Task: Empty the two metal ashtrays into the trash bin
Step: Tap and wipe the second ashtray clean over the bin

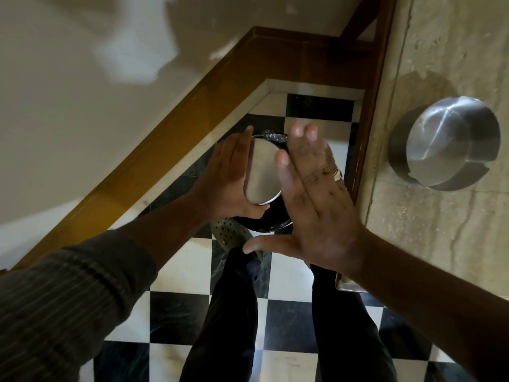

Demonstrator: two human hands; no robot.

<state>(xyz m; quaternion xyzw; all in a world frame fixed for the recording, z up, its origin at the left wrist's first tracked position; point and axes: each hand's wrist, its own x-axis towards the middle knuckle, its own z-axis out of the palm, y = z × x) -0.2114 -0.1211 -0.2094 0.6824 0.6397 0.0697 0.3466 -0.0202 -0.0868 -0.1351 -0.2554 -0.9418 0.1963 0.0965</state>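
My left hand (230, 177) grips a round metal ashtray (263, 172) turned upside down, its flat base facing me. It hangs directly over the trash bin (271, 219), a perforated metal bin with a black liner, mostly hidden beneath the hands. My right hand (316, 205) is flat with fingers spread, its fingertips against the right side of the ashtray's base. A second metal ashtray (447, 144) sits upright on the stone counter (429, 230) to the right, with notches in its rim.
The bin stands on a black-and-white checkered floor (181, 307) in a corner bounded by a wooden baseboard (170, 144) and a cream wall. My dark trouser legs (228, 321) stand below. The counter's wooden edge (369, 128) runs along the right.
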